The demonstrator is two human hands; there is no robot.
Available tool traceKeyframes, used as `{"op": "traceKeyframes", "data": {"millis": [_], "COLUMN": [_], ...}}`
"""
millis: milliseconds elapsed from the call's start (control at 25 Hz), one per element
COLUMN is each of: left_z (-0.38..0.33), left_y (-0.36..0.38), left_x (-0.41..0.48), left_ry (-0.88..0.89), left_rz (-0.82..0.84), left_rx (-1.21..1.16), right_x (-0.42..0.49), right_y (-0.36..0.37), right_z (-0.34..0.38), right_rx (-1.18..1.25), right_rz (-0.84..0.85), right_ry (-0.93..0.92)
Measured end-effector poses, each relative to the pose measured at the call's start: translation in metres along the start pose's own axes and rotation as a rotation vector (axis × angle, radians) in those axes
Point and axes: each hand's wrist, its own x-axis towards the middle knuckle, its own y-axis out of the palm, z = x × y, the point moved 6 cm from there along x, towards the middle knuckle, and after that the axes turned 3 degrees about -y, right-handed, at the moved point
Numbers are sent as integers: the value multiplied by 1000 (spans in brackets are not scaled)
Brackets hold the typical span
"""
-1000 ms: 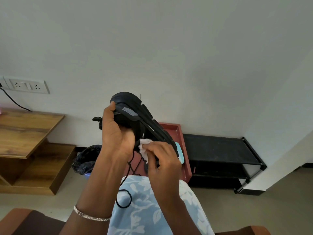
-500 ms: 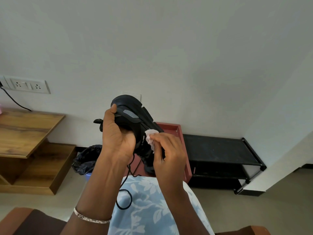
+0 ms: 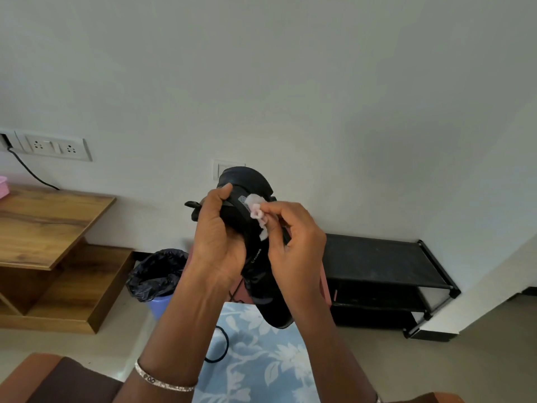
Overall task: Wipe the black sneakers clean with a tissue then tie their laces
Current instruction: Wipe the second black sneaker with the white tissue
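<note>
Head view: tissue (image 3: 255, 212) now higher on sneaker (image 3: 247, 181).

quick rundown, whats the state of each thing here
black sneaker, held up off the lap
tissue, crumpled, pressed against the sneaker
lace, untied, dangling loose
left hand, grips the sneaker
right hand, pinches the tissue
bin, open, lined with black bag

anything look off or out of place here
Only the lace: it hangs loose and untied from the sneaker, looping down over the blue flowered cloth on the lap. The left hand grips the sneaker while the right hand presses a crumpled tissue to it. Nothing looks spilled or damaged.
</note>
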Motion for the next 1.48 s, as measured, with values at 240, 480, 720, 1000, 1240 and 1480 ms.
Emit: {"op": "traceKeyframes", "data": {"millis": [240,480,720,1000,1240,1480], "left_z": [-22,-4,-22,-30,-16,-20], "left_y": [-12,5,-9,-26,-18,-26], "left_x": [4,-7,-4,9,8,20], "left_ry": [141,66,138,144,150,137], "left_rz": [-51,2,-79,-123,-85,-117], "left_rx": [36,96,100,-11,-32,-76], "right_x": [-50,5,-21,-37,-8,-47], "right_y": [-9,-9,-12,-17,0,15], "right_z": [-36,-5,-19,-31,-2,9], "right_rx": [-76,57,-45,-36,125,135], "right_rz": [38,-45,-1,-55,-23,56], "right_ry": [204,97,79,293,153,144]}}
